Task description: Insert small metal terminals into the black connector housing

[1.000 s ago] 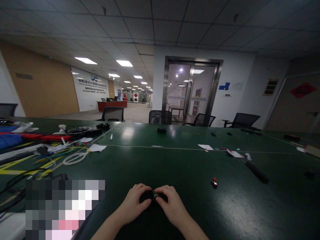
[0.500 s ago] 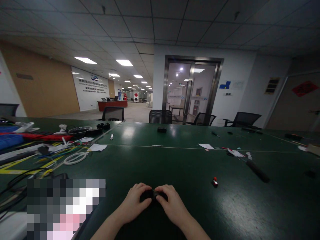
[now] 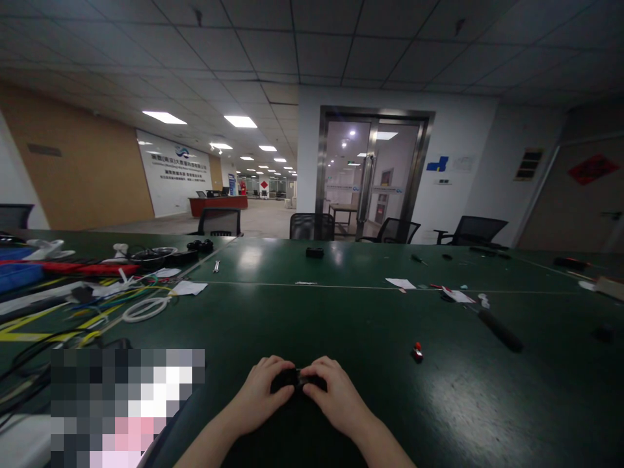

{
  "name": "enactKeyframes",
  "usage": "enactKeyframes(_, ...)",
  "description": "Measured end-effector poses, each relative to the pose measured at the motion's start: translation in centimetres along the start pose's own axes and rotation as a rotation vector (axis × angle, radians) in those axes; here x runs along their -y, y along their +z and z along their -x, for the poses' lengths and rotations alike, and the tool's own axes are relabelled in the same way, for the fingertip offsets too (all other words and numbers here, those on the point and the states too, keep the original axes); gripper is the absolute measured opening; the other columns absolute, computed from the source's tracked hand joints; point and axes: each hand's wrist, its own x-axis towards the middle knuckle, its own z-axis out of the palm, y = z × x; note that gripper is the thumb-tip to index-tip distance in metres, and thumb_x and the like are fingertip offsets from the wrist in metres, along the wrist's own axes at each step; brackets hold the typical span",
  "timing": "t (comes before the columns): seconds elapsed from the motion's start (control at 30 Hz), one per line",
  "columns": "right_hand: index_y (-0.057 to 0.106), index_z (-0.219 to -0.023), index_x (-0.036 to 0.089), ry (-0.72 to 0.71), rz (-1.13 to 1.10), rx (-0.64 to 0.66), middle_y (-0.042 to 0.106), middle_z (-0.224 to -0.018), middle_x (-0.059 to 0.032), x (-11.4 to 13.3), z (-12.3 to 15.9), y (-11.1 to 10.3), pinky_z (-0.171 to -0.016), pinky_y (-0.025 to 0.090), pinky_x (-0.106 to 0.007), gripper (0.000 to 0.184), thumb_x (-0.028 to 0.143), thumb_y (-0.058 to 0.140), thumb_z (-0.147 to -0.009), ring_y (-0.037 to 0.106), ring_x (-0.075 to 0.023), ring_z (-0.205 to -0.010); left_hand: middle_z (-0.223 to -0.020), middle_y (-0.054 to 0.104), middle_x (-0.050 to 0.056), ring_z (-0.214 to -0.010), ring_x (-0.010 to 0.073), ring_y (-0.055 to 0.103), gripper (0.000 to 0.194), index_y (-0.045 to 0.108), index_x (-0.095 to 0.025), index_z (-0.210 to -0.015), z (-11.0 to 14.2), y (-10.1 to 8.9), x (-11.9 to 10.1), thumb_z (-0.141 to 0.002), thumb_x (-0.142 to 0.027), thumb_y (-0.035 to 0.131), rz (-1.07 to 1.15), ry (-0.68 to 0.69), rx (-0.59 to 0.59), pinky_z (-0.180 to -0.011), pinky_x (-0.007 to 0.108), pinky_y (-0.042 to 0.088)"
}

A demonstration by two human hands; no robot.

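A small dark black object (image 3: 298,378) is held between my two hands, low in the middle of the head view, at the near part of the green table. My left hand (image 3: 266,390) curls round its left end, thumb on the near side and fingers over the far side. Around the right end, my right hand (image 3: 332,390) is closed in the same way. Fingers and the dark surface hide most of the object, so its kind cannot be made out. To the right lies a small red and silver piece (image 3: 418,352), apart from both hands.
The green table (image 3: 273,318) spreads ahead. Cables (image 3: 146,309), blue bins (image 3: 19,276) and a small wrench (image 3: 216,266) lie at left. A black box (image 3: 314,252) sits farther back. At right are papers (image 3: 457,296) and a black-handled tool (image 3: 500,329). Chairs (image 3: 312,226) stand beyond.
The whole view has shifted very slightly. Both hands keep nearly the same hold on the black object, with only a small change in the right hand's fingers.
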Motion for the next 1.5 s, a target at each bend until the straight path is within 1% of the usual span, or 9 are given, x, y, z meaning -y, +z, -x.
enactKeyframes(0.1, 0.066, -0.098, 0.030, 0.002, -0.065, 0.002, 0.061, -0.100, -0.0003, -0.5, -0.2, -0.3, -0.084, 0.041, -0.033, 0.026, 0.028, 0.059, -0.073, 0.055, -0.0196, -0.096, -0.111, 0.058, 0.005, -0.104, 0.0203, 0.050, 0.033, 0.058, -0.023, -0.111, 0.0, 0.0, 0.0, -0.079, -0.031, 0.052, -0.001, 0.004, -0.002, -0.092, 0.033, 0.038)
enactKeyframes(0.17, 0.064, -0.104, 0.027, 0.013, -0.146, -0.040, 0.062, -0.099, -0.0016, -1.1, -0.4, -0.4, -0.085, 0.042, -0.033, 0.031, 0.028, 0.058, -0.073, 0.057, -0.0190, -0.094, -0.111, 0.058, 0.005, -0.104, 0.0203, 0.050, 0.032, 0.058, -0.024, -0.110, 0.0, 0.0, -0.1, -0.079, -0.030, 0.052, -0.007, -0.001, -0.005, -0.093, 0.033, 0.038)
enactKeyframes(0.33, 0.063, -0.106, 0.025, 0.080, -0.306, -0.093, 0.063, -0.106, -0.0010, -2.3, -0.8, -0.8, -0.085, 0.044, -0.032, 0.031, 0.028, 0.052, -0.078, 0.057, -0.0188, -0.101, -0.113, 0.057, 0.005, -0.105, 0.0210, 0.049, 0.034, 0.057, -0.023, -0.112, 0.2, -0.3, -0.8, -0.079, -0.030, 0.051, -0.007, -0.027, 0.019, -0.094, 0.034, 0.037)
enactKeyframes(0.53, 0.062, -0.108, 0.027, 0.066, -0.203, -0.060, 0.063, -0.108, -0.0008, -2.4, -0.8, -0.4, -0.088, 0.043, -0.035, 0.034, 0.022, 0.051, -0.077, 0.057, -0.0199, -0.103, -0.114, 0.057, 0.004, -0.106, 0.0225, 0.048, 0.035, 0.056, -0.023, -0.113, 0.2, -0.4, -0.7, -0.079, -0.030, 0.050, 0.005, -0.029, 0.025, -0.094, 0.034, 0.036)
enactKeyframes(0.67, 0.061, -0.110, 0.029, 0.084, -0.131, -0.051, 0.059, -0.117, -0.0010, -2.0, -0.4, -0.2, -0.093, 0.039, -0.037, 0.037, 0.028, 0.056, -0.074, 0.052, -0.0223, -0.112, -0.115, 0.056, 0.005, -0.107, 0.0219, 0.048, 0.035, 0.055, -0.023, -0.114, 0.1, -0.2, -0.4, -0.080, -0.028, 0.051, -0.003, -0.029, 0.027, -0.095, 0.034, 0.035)
enactKeyframes(0.83, 0.060, -0.111, 0.029, 0.069, -0.074, -0.021, 0.058, -0.116, -0.0024, -1.1, 0.1, -0.3, -0.094, 0.039, -0.037, 0.044, 0.028, 0.064, -0.067, 0.053, -0.0230, -0.108, -0.116, 0.055, 0.005, -0.108, 0.0223, 0.048, 0.036, 0.055, -0.022, -0.115, 0.0, 0.1, 0.1, -0.080, -0.027, 0.050, -0.001, -0.021, 0.023, -0.095, 0.035, 0.035)
enactKeyframes(1.0, 0.062, -0.107, 0.030, 0.088, -0.110, -0.028, 0.059, -0.113, -0.0013, -0.8, 0.2, -0.3, -0.092, 0.040, -0.037, 0.038, 0.026, 0.062, -0.069, 0.053, -0.0229, -0.106, -0.117, 0.055, 0.005, -0.109, 0.0225, 0.047, 0.038, 0.053, -0.023, -0.118, 0.1, 0.2, 0.3, -0.080, -0.027, 0.049, 0.011, -0.019, 0.009, -0.095, 0.035, 0.034)
enactKeyframes(1.27, 0.060, -0.108, 0.026, 0.048, -0.100, 0.008, 0.059, -0.110, -0.0016, -2.1, -0.6, 0.0, -0.092, 0.038, -0.034, 0.034, 0.031, 0.058, -0.075, 0.052, -0.0213, -0.106, -0.118, 0.056, 0.008, -0.109, 0.0252, 0.047, 0.043, 0.052, -0.021, -0.121, 0.0, 0.3, 0.6, -0.080, -0.034, 0.051, 0.051, -0.006, 0.001, -0.095, 0.038, 0.033)
enactKeyframes(1.5, 0.060, -0.105, 0.027, -0.027, -0.132, 0.016, 0.060, -0.107, 0.0002, -1.4, -0.5, -0.2, -0.091, 0.038, -0.035, 0.028, 0.031, 0.054, -0.078, 0.053, -0.0213, -0.105, -0.112, 0.058, 0.006, -0.106, 0.0244, 0.049, 0.039, 0.056, -0.023, -0.116, -0.1, 0.5, 1.0, -0.077, -0.026, 0.055, 0.114, -0.004, -0.020, -0.094, 0.038, 0.032)
